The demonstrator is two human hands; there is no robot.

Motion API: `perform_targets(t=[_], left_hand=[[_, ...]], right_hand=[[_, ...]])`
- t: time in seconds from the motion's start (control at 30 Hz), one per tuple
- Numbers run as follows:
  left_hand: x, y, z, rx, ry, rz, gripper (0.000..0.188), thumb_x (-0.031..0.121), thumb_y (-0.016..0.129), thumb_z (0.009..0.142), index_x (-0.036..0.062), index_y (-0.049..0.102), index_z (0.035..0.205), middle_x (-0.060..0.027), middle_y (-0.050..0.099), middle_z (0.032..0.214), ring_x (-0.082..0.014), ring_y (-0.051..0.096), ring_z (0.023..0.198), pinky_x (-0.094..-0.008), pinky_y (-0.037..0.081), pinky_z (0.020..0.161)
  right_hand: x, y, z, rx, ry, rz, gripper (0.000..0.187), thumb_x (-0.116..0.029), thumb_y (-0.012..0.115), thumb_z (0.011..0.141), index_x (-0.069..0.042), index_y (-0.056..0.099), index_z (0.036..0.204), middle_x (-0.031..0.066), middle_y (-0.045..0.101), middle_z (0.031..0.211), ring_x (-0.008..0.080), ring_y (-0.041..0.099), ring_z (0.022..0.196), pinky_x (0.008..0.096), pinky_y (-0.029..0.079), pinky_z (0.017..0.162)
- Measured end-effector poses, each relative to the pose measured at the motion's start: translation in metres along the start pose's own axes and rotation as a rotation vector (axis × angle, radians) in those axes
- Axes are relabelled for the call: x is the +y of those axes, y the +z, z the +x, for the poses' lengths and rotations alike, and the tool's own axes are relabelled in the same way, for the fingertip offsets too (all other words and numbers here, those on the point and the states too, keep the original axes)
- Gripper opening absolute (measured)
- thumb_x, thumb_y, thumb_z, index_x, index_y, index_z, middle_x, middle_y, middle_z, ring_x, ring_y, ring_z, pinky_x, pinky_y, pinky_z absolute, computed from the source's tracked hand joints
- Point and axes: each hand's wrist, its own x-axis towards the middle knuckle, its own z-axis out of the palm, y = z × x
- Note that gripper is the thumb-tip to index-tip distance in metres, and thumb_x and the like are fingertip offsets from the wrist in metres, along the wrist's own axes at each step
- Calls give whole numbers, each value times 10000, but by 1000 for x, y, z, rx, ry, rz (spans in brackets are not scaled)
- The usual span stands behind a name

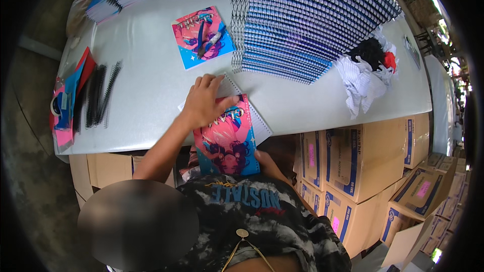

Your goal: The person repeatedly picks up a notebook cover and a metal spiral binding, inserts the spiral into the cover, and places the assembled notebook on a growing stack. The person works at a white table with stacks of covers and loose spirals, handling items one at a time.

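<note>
A pink and blue notebook cover (227, 143) with a drawn figure is tilted against the table's near edge, punched holes along its right side. White punched pages (260, 130) stick out from behind it, beyond its top and right edges. My left hand (205, 102) reaches over the top of the cover, thumb on its front and fingers bent over the pages. Low on the right side, my right hand (267, 163) grips the cover's edge with the thumb in front; its other fingers are hidden. Farther off lies a matching notebook (201, 38) with a dark-and-light hand tool (208, 40) on top.
A tall stack of spiral-bound notebooks (297, 30) fills the far right of the white table (146, 106). Crumpled cloth (360, 80) sits beside it. Black binding coils (98, 93) and a tape roll (59, 105) lie at left. Cardboard boxes (363, 158) stand below, at right.
</note>
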Motion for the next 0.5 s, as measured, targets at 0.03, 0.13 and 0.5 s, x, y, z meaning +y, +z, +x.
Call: perform_targets(t=[0.03,0.13,0.5], left_hand=[[2,5,-12,8,-21,-9,543,351,640,767,14,504,1170,-171,482,1137,-331,447,1058,-415,361,908],[-9,16,-40,199,-147,132,538,352,639,762,35,498,1174,-142,486,1076,-308,461,998,-427,377,837],[-20,25,-45,347,-372,284,413,260,586,807,80,509,1171,-141,488,1072,-293,451,997,-402,349,821]], right_hand=[[9,-11,0,-90,-12,31,703,-441,645,770,41,431,1234,92,550,1127,149,556,937,280,445,827],[-4,-5,-14,-294,23,-62,892,-477,656,726,24,257,1346,99,434,1274,185,499,1051,311,374,935],[-24,32,25,104,-260,-107,277,-189,582,856,-31,555,1082,46,596,1020,90,550,811,275,446,714]])
